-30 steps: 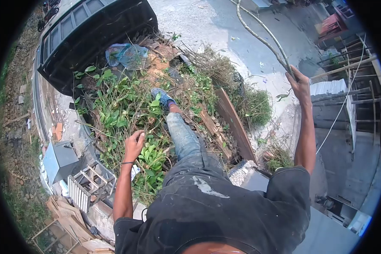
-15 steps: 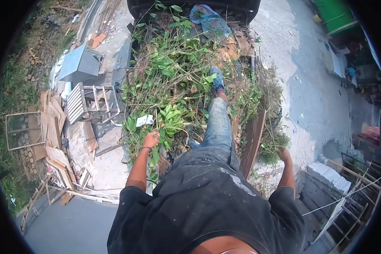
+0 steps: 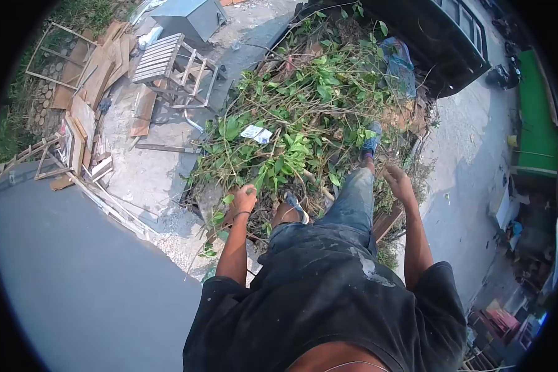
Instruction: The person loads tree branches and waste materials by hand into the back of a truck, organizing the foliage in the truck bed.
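1. Left grip (image 3: 244, 198): fingers loosely curled, at the near edge of the leafy branches (image 3: 319, 84); whether a stem is held, cannot tell.
2. Right grip (image 3: 399, 184): fingers part-bent, partly open, empty; just beside the jeans leg (image 3: 351, 195).
3. Leafy branches: tangled green heap, lying between and beyond both grips.
4. White paper (image 3: 256, 133): on the heap, beyond the left grip.
5. Blue shoe (image 3: 371, 139): planted on the heap, right side.
6. Blue plastic sheet (image 3: 399, 68): far end, near a dark panel (image 3: 431, 37).
7. Slatted wooden frame (image 3: 158, 59): on the ground, left of the heap.
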`<state>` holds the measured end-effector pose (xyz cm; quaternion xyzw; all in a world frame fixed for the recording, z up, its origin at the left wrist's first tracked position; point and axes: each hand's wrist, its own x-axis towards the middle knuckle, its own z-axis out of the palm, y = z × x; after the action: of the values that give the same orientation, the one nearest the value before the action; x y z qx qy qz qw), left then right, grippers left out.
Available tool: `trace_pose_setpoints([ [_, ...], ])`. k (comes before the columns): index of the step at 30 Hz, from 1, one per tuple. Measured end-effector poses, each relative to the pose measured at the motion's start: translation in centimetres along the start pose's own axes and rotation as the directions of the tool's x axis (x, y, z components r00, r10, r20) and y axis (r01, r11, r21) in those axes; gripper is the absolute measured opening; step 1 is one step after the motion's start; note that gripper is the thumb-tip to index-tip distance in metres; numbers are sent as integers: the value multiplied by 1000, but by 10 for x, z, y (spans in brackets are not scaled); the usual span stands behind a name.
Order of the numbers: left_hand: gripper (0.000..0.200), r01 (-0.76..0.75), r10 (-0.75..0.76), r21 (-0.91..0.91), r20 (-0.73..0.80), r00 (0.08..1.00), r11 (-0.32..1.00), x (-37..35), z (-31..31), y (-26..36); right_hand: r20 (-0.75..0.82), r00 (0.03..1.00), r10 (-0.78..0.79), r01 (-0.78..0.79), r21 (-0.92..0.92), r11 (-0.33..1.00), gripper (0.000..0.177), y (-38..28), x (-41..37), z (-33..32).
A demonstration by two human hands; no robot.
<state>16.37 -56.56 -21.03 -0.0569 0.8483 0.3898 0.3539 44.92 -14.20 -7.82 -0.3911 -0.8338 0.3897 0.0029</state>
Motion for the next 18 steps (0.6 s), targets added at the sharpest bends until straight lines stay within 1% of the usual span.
trace_pose_setpoints([
  [1,22,-7,12,73,-68,998,997,12,-7,-16,-34,999,42,-40,67,997,40,-18,-5,3],
  [2,22,-11,14,60,-61,998,998,28,-12,-31,-40,998,39,-37,54,998,40,-20,-11,9],
  [3,26,-69,85,99,-158,984,993,40,-18,-36,-16,998,67,-64,149,987,40,-20,-14,19],
  [4,30,-123,157,144,-254,954,982,46,-23,-29,11,996,90,-90,244,966,40,-24,-18,26],
  [5,32,-167,177,60,-276,945,984,53,-27,-20,40,994,106,-112,256,960,38,-27,-23,33],
  [6,32,-174,180,46,-282,942,984,56,-30,-3,34,995,93,-98,248,964,38,-35,-25,40],
  [7,31,-208,160,-159,-268,950,965,61,-29,11,69,994,79,-95,267,959,37,-49,-27,46],
  [8,31,-232,146,-359,-252,957,904,67,-24,27,106,993,61,-89,285,954,36,-62,-18,53],
  [9,30,-242,159,-506,-202,966,828,80,-14,36,105,994,42,-70,274,959,36,-81,-4,60],
  [10,31,-167,106,-601,-136,985,782,75,-6,65,177,983,-57,13,240,971,36,-100,12,69],
  [11,41,-182,150,-627,-103,983,758,72,7,89,252,956,-150,97,211,973,36,-114,30,81],
  [12,41,-119,132,-686,-34,991,718,82,30,98,292,936,-196,128,236,963,38,-124,56,97],
  [13,41,-84,169,-738,41,985,670,83,50,112,333,911,-243,160,259,953,40,-134,87,113],
  [14,42,14,107,-747,114,988,664,86,73,127,378,875,-301,196,292,936,43,-139,122,133],
  [15,45,129,70,-766,221,973,630,96,99,130,413,842,-346,252,265,931,45,-139,163,158],
  [16,50,211,74,-788,309,948,578,110,130,127,454,831,-321,221,260,940,46,-145,202,182],
  [17,52,282,61,-804,365,929,523,121,158,127,449,807,-383,273,291,917,49,-139,245,213],
  [18,61,365,69,-818,437,897,444,135,181,123,517,773,-368,282,239,929,54,-152,282,228],
])
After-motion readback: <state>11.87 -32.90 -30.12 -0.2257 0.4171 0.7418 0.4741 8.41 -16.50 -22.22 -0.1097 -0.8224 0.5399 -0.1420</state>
